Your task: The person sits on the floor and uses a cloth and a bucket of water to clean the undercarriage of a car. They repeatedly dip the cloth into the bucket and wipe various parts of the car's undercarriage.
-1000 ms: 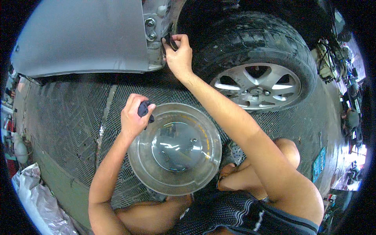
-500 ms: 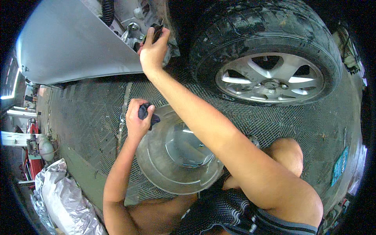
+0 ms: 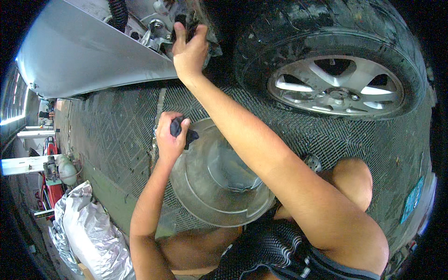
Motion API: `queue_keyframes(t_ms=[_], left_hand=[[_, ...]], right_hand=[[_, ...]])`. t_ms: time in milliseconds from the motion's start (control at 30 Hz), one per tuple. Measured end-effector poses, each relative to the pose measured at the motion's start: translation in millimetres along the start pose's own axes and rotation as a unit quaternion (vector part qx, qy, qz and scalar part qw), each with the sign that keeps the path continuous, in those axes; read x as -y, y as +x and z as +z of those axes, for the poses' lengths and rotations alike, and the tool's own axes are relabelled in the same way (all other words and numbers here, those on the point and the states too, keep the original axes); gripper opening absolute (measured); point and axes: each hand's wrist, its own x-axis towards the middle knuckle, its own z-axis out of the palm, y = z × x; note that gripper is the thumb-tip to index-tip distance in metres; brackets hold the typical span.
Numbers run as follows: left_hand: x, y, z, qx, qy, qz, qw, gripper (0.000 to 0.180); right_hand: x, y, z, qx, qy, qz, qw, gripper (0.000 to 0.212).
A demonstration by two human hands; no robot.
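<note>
My left hand (image 3: 171,136) is closed around a bunched black cloth (image 3: 191,136), part of which hangs out past the thumb. Just right of it, on the floor, is a round translucent basin (image 3: 198,205) with what looks like clear liquid in it. My right hand (image 3: 191,49) reaches up to the body edge beside a metal hinge (image 3: 157,30) and a silver-blue car panel (image 3: 102,51). Its thumb and fingers curl around a dark, cloth-like piece (image 3: 180,19), pressed to that grimy edge. The fingertips are partly hidden.
A tyre on a silver alloy wheel (image 3: 336,93) stands to the right. A ribbed black hose (image 3: 117,14) runs behind the panel. Textured matting (image 3: 116,121) covers the floor. Crumpled silver sheeting (image 3: 93,233) lies at lower left. My bent knee (image 3: 352,184) is right of the basin.
The view has shifted slightly, moving most things rightward. My right hand has turned and gone a little higher along the body edge. My left hand keeps hold of the black cloth.
</note>
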Motion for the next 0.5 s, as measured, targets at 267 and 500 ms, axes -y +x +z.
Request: queue_keyframes(t_ms=[267,500], left_hand=[[5,2,1,0.005,0.002,-0.030,1.000,0.021],[8,6,3,-0.002,0.011,-0.003,1.000,0.020]], right_hand=[[4,17,-9,0.103,0.174,0.075,0.976,0.039],[-18,4,-10,0.083,0.239,0.166,0.953,0.039]])
